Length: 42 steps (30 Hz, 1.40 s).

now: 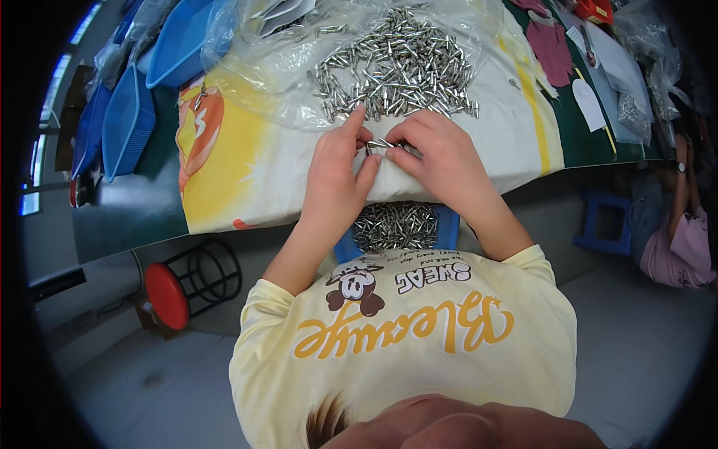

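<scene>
Just in front of a heap of small shiny metal pins, my two hands meet over the cloth. My left hand has its index finger stretched toward the heap's near edge, while its thumb and curled fingers close around a small metal pin, mostly hidden. Fingers and thumb of my right hand pinch a few slim metal pins, whose ends point toward the left hand. The exact number is too small to tell. Below the table edge, by my lap, a blue bin is filled with similar metal pieces.
A white and yellow cloth covers the green table. Clear plastic sheeting lies under the heap's left side. Blue baskets stand at left, a pink glove at right. A red stool and another person are nearby.
</scene>
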{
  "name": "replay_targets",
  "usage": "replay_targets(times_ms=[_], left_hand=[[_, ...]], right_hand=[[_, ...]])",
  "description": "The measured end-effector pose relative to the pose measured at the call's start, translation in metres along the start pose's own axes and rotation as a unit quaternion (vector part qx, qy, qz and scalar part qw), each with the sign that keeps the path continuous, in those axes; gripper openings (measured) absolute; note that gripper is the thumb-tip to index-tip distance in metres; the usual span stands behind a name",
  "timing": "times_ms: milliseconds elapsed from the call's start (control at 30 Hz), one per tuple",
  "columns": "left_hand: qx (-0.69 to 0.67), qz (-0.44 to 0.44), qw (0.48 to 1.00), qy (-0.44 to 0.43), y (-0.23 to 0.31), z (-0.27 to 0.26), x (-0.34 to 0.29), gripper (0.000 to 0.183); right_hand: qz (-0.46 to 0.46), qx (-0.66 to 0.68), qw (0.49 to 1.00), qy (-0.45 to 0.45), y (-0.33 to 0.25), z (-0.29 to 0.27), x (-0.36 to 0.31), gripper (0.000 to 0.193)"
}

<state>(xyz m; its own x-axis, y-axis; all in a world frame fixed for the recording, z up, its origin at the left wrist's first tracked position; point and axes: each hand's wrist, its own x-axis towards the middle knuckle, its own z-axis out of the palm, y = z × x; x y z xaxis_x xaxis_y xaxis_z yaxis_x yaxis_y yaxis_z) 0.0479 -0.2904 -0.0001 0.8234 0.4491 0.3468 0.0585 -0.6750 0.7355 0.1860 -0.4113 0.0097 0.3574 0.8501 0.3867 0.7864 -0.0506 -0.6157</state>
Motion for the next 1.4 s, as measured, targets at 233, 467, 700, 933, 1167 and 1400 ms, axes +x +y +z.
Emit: replay_targets(times_ms=[233, 467, 700, 933, 1167, 1400], left_hand=[[0.072, 0.051, 0.996, 0.002, 0.002, 0.001, -0.004, 0.061], [0.046, 0.074, 0.996, -0.034, 0.004, 0.001, -0.004, 0.059], [0.023, 0.047, 0.998, -0.034, 0.004, -0.007, -0.011, 0.061], [-0.036, -0.018, 0.998, -0.047, 0.011, -0.002, -0.007, 0.068], [0.052, 0.033, 0.998, 0.001, 0.011, -0.013, -0.012, 0.062], [0.026, -0.111, 0.992, -0.057, 0.013, -0.032, -0.017, 0.018]], right_hand=[[0.023, -0.018, 0.999, 0.02, 0.0, -0.008, -0.014, 0.02], [0.007, 0.001, 1.0, -0.003, -0.001, -0.008, -0.016, 0.021], [0.038, -0.006, 0.999, -0.029, 0.0, -0.021, -0.022, 0.018], [-0.011, 0.065, 0.998, -0.025, 0.002, -0.013, -0.012, 0.02], [0.003, 0.094, 0.995, -0.031, -0.004, -0.011, -0.009, 0.023], [-0.007, 0.041, 0.998, -0.047, -0.008, -0.003, -0.008, 0.022]])
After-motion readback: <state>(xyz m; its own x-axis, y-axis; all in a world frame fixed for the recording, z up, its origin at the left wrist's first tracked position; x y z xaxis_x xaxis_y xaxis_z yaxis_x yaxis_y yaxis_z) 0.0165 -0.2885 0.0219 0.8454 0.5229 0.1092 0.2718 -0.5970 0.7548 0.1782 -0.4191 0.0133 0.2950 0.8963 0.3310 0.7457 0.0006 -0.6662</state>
